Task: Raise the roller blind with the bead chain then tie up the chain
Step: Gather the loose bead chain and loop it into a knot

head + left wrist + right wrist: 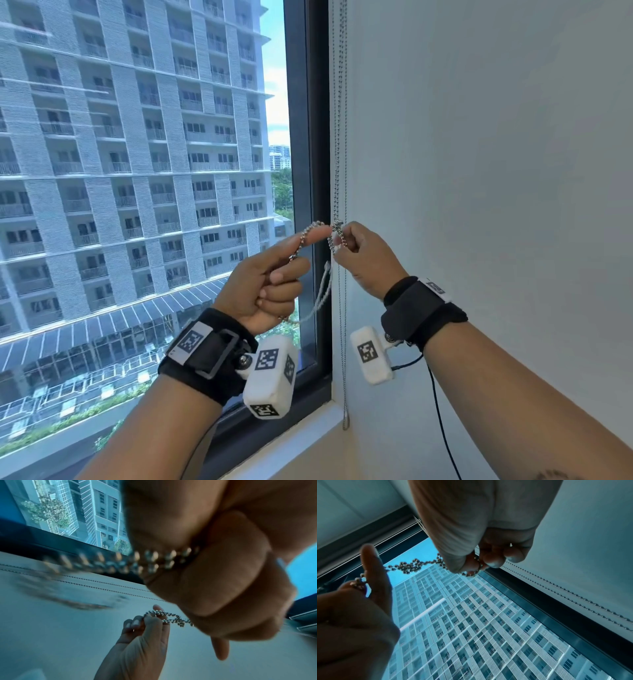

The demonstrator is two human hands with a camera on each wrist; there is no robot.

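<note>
A metal bead chain [339, 137] hangs down the wall beside the window's dark frame. At chest height a doubled length of it stretches between my hands, with a small knot [337, 226] bunched in it. My left hand [274, 277] grips the chain in a curled fist, and a loop lies over its extended index finger [308, 238]. My right hand [361, 255] pinches the chain just right of the knot. The right wrist view shows the knot [410, 566] in mid-air between the left index finger [371, 563] and the right fingertips [489, 559]. Beads [154, 561] cross my left fist.
Two thin chain strands [344, 359] hang on down to a small weight [346, 425] at the window sill [308, 442]. The plain white wall [496, 171] fills the right. The window glass [137, 171] shows a tall apartment block. A black cable [442, 428] hangs from my right wrist.
</note>
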